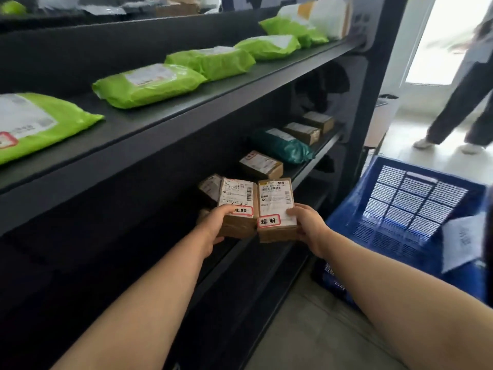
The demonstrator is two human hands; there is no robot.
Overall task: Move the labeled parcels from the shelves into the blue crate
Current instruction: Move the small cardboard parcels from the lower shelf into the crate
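My left hand (pixel 213 225) grips a small brown cardboard parcel (pixel 236 200) with a white label and a red-bordered sticker. My right hand (pixel 306 225) grips a second brown parcel (pixel 276 206) of the same kind, side by side with the first. Both are held just in front of the lower shelf (pixel 301 172). The blue crate (pixel 346 209) stands on the floor to the right, with a white sheet of paper (pixel 462 241) on its near right side. More brown boxes (pixel 261 164) and a teal bag (pixel 282 146) lie further along the lower shelf.
Several green poly-bag parcels (pixel 149 84) lie along the upper shelf (pixel 186 108), with white and yellow packets (pixel 325 14) at its far end. A person's legs (pixel 458 113) stand beyond the crate near a bright doorway. Grey floor (pixel 306 329) runs beside the dark shelving frame.
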